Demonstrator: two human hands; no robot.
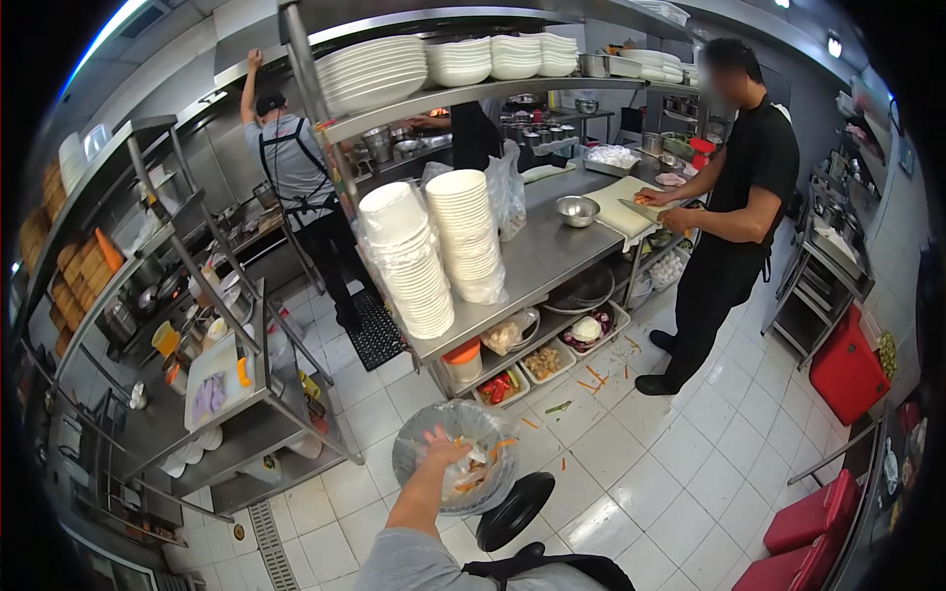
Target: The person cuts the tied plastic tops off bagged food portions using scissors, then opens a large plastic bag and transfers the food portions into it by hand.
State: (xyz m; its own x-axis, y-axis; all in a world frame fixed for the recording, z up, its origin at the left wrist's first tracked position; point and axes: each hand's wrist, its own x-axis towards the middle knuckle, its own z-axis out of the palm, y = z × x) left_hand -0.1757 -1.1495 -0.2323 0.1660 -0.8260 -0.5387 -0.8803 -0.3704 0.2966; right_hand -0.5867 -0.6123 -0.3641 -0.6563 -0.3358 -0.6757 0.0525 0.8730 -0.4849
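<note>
My left hand (445,450) reaches over a bin (404,463) lined with a clear plastic bag. Its fingers look spread, and nothing shows in them. Inside the bin lie food scraps (476,478), orange and pale pieces among them. Beside the bin, on the tiles, a round black lid (515,511) rests at a tilt. My right hand is out of the frame.
A person (734,197) at the steel counter (537,271) holds a knife over a cutting board (631,209). Another person (296,177) faces the stove. Vegetable scraps (593,377) litter the floor. Stacked white bowls (468,236) stand on the counter; food trays (503,387) sit below.
</note>
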